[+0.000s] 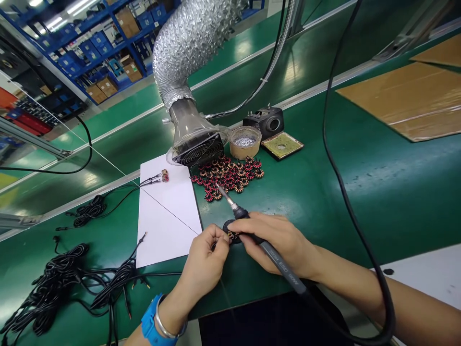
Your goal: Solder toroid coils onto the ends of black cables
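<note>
A soldering iron (279,262) rests in my right hand (279,240), its metal tip pointing up and left toward a pile of red and black ring-shaped coils (230,178). My left hand (207,262) is closed in a pinch at a small coil (231,235) with copper-coloured parts. Under the fingertips of both hands is a round black holder (227,225), partly covered by them. A thin black cable runs to my left hand from the left. Just left of the hands lies a white sheet (165,230), with two wired coils (164,176) near its top.
A fume duct (180,62) with a black fan (201,151) hangs above the coils. Behind them stand a round tin (245,142), a black iron stand (268,120) and a yellow sponge tray (283,145). Black cable bundles (57,283) lie left, cardboard (406,101) right.
</note>
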### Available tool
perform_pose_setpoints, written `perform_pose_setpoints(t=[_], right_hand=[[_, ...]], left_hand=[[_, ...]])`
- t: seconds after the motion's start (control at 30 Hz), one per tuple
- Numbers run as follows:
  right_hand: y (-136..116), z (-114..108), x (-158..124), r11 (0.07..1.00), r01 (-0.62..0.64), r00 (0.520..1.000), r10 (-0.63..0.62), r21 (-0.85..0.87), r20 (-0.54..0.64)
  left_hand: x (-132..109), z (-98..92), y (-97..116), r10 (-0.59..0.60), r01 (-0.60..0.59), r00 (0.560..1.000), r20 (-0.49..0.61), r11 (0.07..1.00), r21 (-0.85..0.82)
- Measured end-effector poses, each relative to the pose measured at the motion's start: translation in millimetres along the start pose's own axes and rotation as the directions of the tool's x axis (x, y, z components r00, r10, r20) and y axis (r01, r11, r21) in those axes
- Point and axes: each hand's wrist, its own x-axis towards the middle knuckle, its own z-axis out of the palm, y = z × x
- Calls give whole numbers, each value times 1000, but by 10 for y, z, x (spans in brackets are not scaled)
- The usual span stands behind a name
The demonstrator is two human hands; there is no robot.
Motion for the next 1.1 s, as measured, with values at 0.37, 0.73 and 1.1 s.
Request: perform_pose_setpoints(t=[0.37,0.73,1.1], right_hand=[[8,150,39,993,-114,991,115,-8,71],[-105,-202,-26,991,-41,976,68,130,-208],[-118,-354,-259,923,-207,956,262,325,-133]], left_hand=[[63,29,-84,17,-19,998,-65,999,-35],[66,49,3,-8,11,996,-84,999,36],[49,64,-34,-11,19,995,-101,997,80]])
